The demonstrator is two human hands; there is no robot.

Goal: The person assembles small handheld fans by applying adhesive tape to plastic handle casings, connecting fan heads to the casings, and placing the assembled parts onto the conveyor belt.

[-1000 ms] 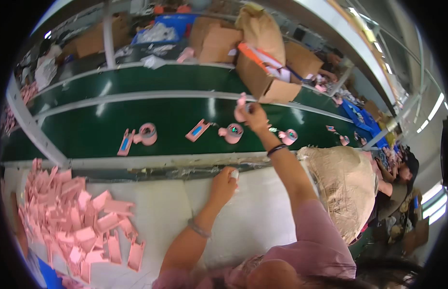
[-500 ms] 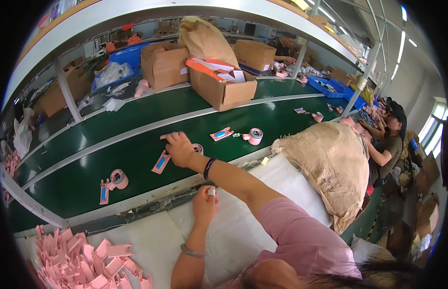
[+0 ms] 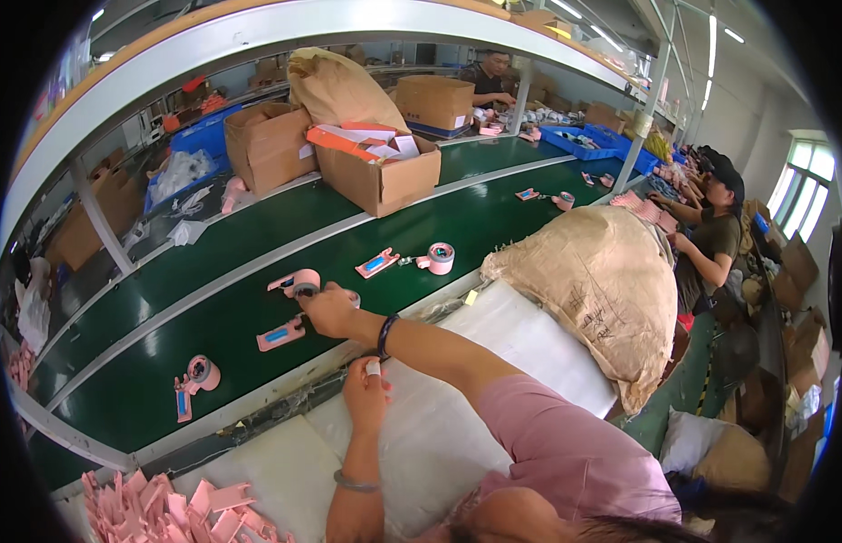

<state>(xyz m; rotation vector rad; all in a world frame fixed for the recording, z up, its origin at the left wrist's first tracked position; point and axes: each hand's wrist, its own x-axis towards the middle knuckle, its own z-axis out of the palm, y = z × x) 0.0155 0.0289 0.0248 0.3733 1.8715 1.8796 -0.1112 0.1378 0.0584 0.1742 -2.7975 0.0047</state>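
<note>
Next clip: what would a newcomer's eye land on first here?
The long green conveyor belt running across the middle, dotted with pink tape dispensers. The right hand reaches onto it to a pink tape dispenser, while the left hand rests on the white padded bench. To the right sits a bulging brown sack.

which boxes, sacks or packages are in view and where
Open cardboard box: brown, behind the belt, orange and white pieces inside.
Second cardboard box: brown, left of it.
Closed carton: brown, farther back.
Tan sack: bulging, right of the white table.
Blue bin: far left.
</note>
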